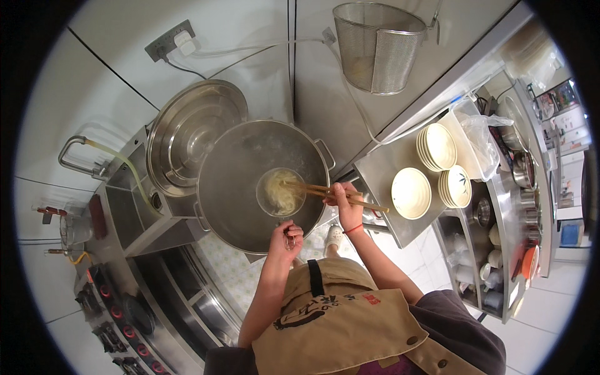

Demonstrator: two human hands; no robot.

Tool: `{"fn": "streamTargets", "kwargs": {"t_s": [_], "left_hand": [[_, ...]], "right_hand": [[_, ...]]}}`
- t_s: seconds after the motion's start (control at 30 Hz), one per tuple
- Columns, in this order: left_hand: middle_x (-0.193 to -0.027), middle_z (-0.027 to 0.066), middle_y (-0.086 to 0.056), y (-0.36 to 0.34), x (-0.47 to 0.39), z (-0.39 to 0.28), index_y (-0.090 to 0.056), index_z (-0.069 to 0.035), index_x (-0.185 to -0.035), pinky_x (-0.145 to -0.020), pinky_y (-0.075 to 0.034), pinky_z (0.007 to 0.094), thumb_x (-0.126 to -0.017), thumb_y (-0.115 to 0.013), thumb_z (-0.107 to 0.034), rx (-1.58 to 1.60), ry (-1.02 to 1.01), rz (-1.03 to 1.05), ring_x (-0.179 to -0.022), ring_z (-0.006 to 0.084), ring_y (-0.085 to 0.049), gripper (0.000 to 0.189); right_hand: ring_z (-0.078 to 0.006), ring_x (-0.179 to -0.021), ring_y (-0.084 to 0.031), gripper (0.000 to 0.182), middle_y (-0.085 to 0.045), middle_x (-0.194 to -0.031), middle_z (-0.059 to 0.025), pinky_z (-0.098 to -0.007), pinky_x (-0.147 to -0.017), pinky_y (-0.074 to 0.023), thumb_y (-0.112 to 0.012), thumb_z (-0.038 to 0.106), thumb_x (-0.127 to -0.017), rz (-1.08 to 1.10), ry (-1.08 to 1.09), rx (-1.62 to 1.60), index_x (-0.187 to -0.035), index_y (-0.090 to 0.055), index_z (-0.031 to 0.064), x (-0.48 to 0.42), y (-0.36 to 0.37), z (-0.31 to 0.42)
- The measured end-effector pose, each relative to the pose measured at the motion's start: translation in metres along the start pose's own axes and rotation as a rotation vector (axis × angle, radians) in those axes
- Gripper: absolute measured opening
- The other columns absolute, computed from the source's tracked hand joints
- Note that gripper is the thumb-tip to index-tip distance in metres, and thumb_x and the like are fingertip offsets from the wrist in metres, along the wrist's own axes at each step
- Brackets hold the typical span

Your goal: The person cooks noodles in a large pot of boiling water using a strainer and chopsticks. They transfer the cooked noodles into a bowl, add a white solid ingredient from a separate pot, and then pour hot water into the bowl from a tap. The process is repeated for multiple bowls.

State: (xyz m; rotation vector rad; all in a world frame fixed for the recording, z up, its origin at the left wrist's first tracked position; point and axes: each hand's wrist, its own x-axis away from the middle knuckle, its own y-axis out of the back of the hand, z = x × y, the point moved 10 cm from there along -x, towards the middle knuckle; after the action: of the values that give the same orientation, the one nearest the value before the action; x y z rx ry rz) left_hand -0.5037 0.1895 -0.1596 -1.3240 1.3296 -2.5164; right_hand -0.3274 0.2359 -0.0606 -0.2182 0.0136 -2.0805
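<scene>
My left hand [287,240] grips the handle of a round strainer [258,199] at the near side of a large steel stockpot [234,225]. Pale noodles [281,197] lie in the strainer, over or in the cloudy liquid; how deep it sits I cannot tell. In my right hand [347,206], at the pot's right rim, is a pair of long wooden chopsticks [316,190], whose tips reach into the noodles. A red cord circles the right wrist.
A large steel lid [197,136] leans behind the pot at the left, near a sink [124,213] with a hose. On the steel counter [375,168] at right stand stacked bowls [438,146] and a single-looking bowl [411,193]. A mesh basket [382,56] hangs on the wall.
</scene>
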Motion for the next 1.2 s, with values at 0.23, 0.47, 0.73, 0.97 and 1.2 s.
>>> {"fn": "streamTargets", "kwargs": {"t_s": [0.23, 0.47, 0.73, 0.97, 1.2], "left_hand": [[-0.062, -0.0018, -0.045, -0.004, 0.001, 0.002, -0.044, -0.009, -0.067, -0.045, -0.033, 0.0220, -0.087, -0.054, -0.010, -0.034, 0.002, 0.004, -0.049, 0.0077, -0.044, 0.022], [-0.062, -0.0025, -0.044, -0.009, 0.009, 0.011, -0.045, -0.010, -0.069, -0.047, -0.034, 0.0224, -0.088, -0.055, -0.011, -0.138, -0.013, -0.023, -0.051, 0.0078, -0.044, 0.022], [-0.062, -0.0028, -0.044, -0.010, 0.008, 0.013, -0.045, -0.010, -0.069, -0.046, -0.034, 0.0225, -0.088, -0.055, -0.012, -0.098, 0.028, 0.009, -0.051, 0.0077, -0.044, 0.022], [-0.062, -0.0027, -0.044, -0.007, 0.007, 0.009, -0.045, -0.010, -0.069, -0.046, -0.034, 0.0229, -0.088, -0.056, -0.013, -0.136, 0.005, -0.003, -0.050, 0.0079, -0.043, 0.022], [-0.062, -0.0027, -0.044, -0.005, 0.010, 0.009, -0.046, -0.010, -0.069, -0.045, -0.034, 0.0231, -0.087, -0.056, -0.013, -0.165, 0.002, -0.018, -0.050, 0.0076, -0.043, 0.021]], "right_hand": [[-0.0140, -0.058, -0.062, 0.019, -0.065, -0.074, -0.0097, -0.0253, -0.051, -0.0476, -0.057, 0.018, -0.091, 0.140, 0.226, 0.453, -0.089, -0.063, -0.0002, -0.010, -0.021, 0.002], [-0.0164, -0.061, -0.065, 0.027, -0.065, -0.077, -0.0099, -0.0234, -0.052, -0.0512, -0.055, 0.024, -0.092, 0.047, -0.162, -0.154, -0.092, -0.062, -0.0028, -0.026, -0.013, -0.077], [-0.0146, -0.062, -0.065, 0.025, -0.066, -0.077, -0.0084, -0.0224, -0.053, -0.0504, -0.057, 0.023, -0.092, 0.058, -0.200, -0.038, -0.092, -0.063, -0.0012, -0.024, -0.018, -0.076], [-0.0131, -0.061, -0.063, 0.024, -0.066, -0.076, -0.0075, -0.0240, -0.054, -0.0506, -0.060, 0.022, -0.090, 0.131, -0.109, 0.091, -0.089, -0.062, -0.0023, -0.017, -0.019, -0.050], [-0.0139, -0.060, -0.061, 0.017, -0.063, -0.074, -0.0067, -0.0267, -0.053, -0.0483, -0.061, 0.018, -0.089, 0.142, 0.332, 0.501, -0.085, -0.064, 0.0016, -0.006, -0.020, 0.026]]}}
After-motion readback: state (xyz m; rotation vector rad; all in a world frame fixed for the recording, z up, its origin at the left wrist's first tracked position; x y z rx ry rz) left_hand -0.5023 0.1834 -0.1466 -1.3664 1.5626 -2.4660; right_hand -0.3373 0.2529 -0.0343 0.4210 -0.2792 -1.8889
